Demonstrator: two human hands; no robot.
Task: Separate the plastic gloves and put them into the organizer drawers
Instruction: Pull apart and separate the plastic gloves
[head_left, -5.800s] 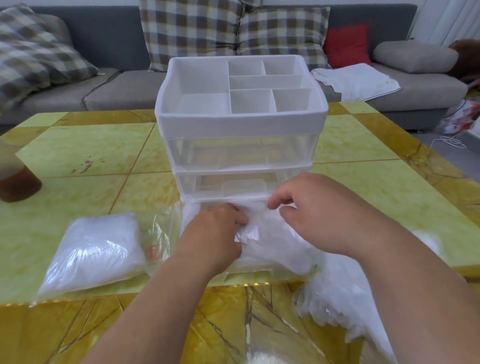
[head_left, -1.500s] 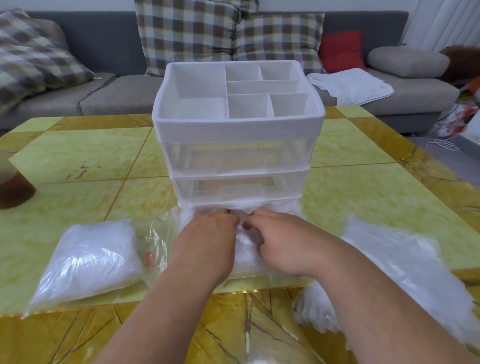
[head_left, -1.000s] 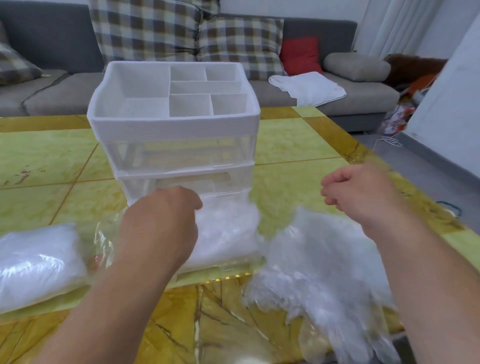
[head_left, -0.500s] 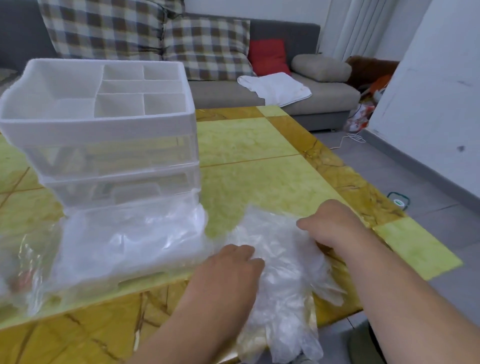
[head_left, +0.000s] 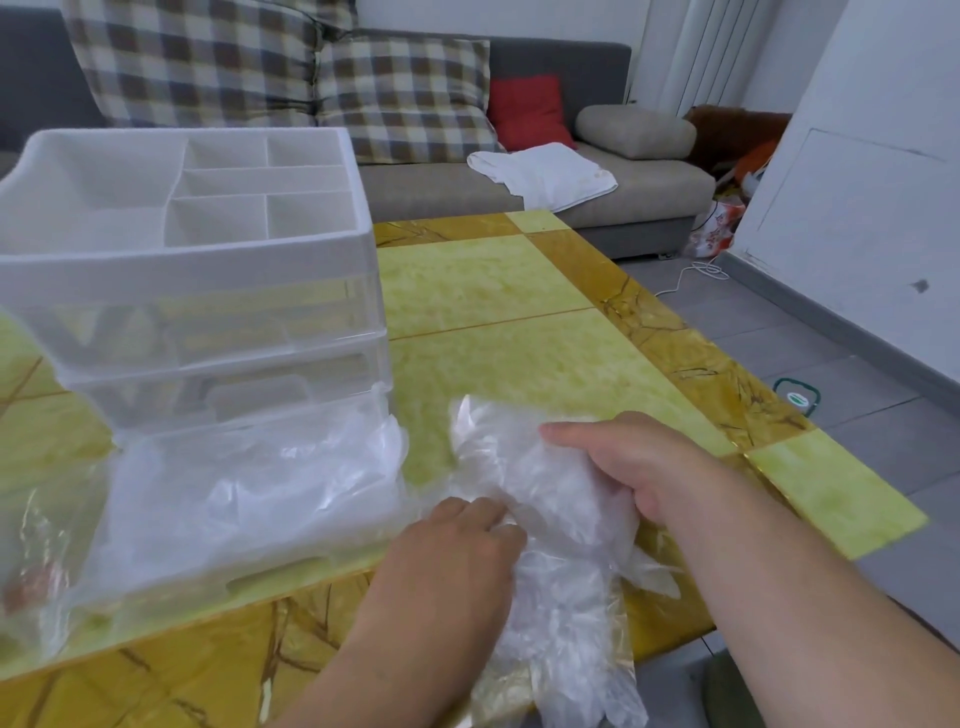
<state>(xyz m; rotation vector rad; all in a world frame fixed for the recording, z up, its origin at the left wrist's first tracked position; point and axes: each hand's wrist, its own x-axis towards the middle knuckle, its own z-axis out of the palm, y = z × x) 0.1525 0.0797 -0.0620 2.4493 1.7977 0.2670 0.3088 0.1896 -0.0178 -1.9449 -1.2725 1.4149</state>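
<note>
The loose gloves (head_left: 561, 499) lie bunched at the table's (head_left: 519, 353) near right edge, spilling over it; both hands have shifted here from the drawer (head_left: 270, 571) a moment ago; the right hand (head_left: 639, 467) curls round the heap's far side, the left hand (head_left: 457, 551) pinches its near-left layers (peeling off the next glove, I judge); the pulled-out bottom drawer, just left, already holds some.

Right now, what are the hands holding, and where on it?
Both hold the bunch of plastic gloves: the right hand grips its right side, thumb across the top; the left hand pinches its left edge.
</note>
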